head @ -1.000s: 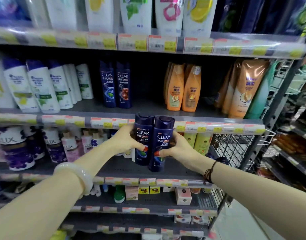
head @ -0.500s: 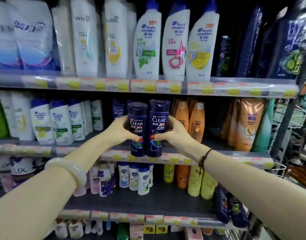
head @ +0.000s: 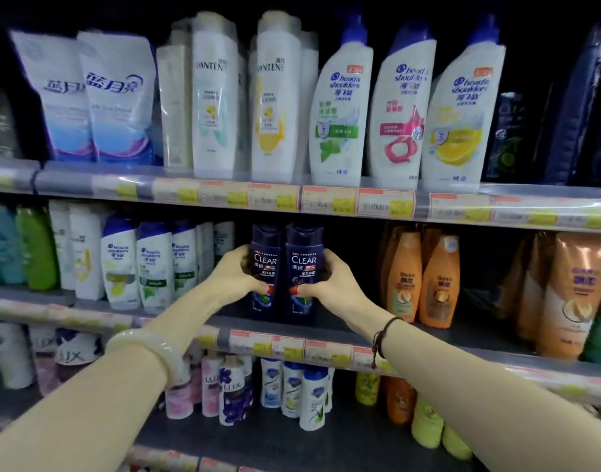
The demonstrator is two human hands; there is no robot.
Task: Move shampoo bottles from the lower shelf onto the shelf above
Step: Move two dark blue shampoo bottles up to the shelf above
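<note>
— Clamped from both sides: left hand [head: 236, 272] wrapped round the outer flank of the left CLEAR bottle [head: 265, 270], right hand [head: 329, 279] round the outer flank of the right CLEAR bottle [head: 303, 272], thumbs across the fronts near the lower labels, the pair pressed together between the palms.

— And sitting where?

— Upright, side by side and touching, on the middle shelf [head: 343, 327], bases at or just on the deck; cannot tell whether fully set down. Caps close under the price rail of the top shelf [head: 326, 199].

— Handling?

— Probably stiff plastic, glossy, likely slick. Looks moderately heavy if full. Squeezing two as one block risks one sliding against the other, so better held low and mid-body, about where the thumbs lie, not by the caps. Fingers behind mostly hidden.

— Surface?

— Grey, flat, dark deck with a strip of price tags [head: 285, 345] along the front lip. Should take a base flat without rocking.

— Room either side?

— Open gap right of the pair before the orange bottles [head: 425, 284]; white Head & Shoulders bottles [head: 149, 264] to the left, near the left wrist. Dark at the back, depth unclear. Below, the lower shelf [head: 292, 441] with small white bottles [head: 299, 390] and LUX bottles [head: 224, 386] at the front.

— Risk?

— Knocking the white row with the left forearm on withdrawal; tipping the pair if one palm lets go first.
</note>
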